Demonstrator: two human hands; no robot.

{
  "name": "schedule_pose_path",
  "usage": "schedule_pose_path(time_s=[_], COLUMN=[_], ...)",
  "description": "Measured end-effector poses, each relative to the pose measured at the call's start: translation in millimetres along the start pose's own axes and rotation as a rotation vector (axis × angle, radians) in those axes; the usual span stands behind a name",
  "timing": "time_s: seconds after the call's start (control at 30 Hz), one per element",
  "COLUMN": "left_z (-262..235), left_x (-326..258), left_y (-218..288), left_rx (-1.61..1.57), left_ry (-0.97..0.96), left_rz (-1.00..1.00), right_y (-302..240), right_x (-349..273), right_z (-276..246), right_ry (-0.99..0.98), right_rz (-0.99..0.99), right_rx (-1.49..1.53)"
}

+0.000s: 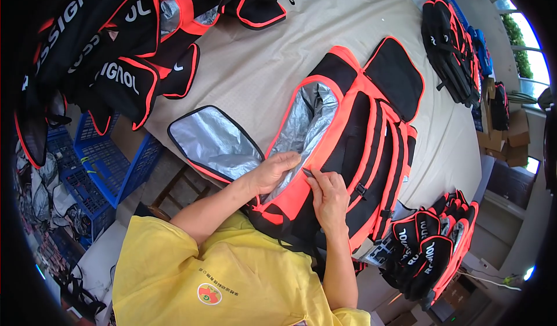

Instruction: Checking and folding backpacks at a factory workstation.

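A black and coral-orange backpack lies on the cloth-covered table in front of me. Its side opening shows a silver foil lining, and a foil-lined flap is folded out to the left. My left hand is closed on the rim of that opening, with its thumb over the lining. Just to the right, my right hand pinches a small dark pointed tool against the orange trim; its kind is too small to tell. A black flap with orange edging spreads out at the backpack's far right.
More black and orange bags are heaped at the left table edge, above blue plastic crates. Other bags lie at the far right, and a stack sits at the near right. Cardboard boxes stand beyond the table.
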State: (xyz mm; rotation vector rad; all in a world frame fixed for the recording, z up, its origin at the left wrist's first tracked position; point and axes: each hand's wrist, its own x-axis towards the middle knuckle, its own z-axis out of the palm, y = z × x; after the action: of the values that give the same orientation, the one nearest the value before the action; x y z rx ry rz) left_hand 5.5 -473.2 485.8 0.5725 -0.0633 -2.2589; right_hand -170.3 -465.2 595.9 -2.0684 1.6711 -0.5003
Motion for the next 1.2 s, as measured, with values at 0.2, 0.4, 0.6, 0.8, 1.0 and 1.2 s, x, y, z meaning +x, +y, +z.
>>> schedule_pose_path(time_s=[0.2,0.4,0.6,0.8,1.0,1.2], left_z=[-0.6,1.3,3.8,7.3,3.6,52.1], left_x=[-1.0,-1.3,-1.0,-0.3,2.0,16.5], left_y=[-0.3,1.1,2.8,2.4,4.8,31.3], left_rx=[-0.015,0.001,0.078,0.063,0.411,1.351], left_ry=[0.002,0.006,0.02,0.078,0.197,0.427], left_rz=[-0.005,-0.008,0.019,0.022,0.075,0.197], right_y=[2.9,9.7,5.1,0.0,3.0,2.3], right_x=[2.2,4.0,-3.8,-0.1,7.9,23.9], right_z=[1.4,1.5,6.5,0.9,1.8,2.1], right_ry=[-0.008,-0.049,0.013,0.023,0.123,0.136], right_rz=[-0.021,-0.035,0.274,0.022,0.202,0.157], right_rx=[0.014,0.047,0.325,0.034,0.079,-0.106])
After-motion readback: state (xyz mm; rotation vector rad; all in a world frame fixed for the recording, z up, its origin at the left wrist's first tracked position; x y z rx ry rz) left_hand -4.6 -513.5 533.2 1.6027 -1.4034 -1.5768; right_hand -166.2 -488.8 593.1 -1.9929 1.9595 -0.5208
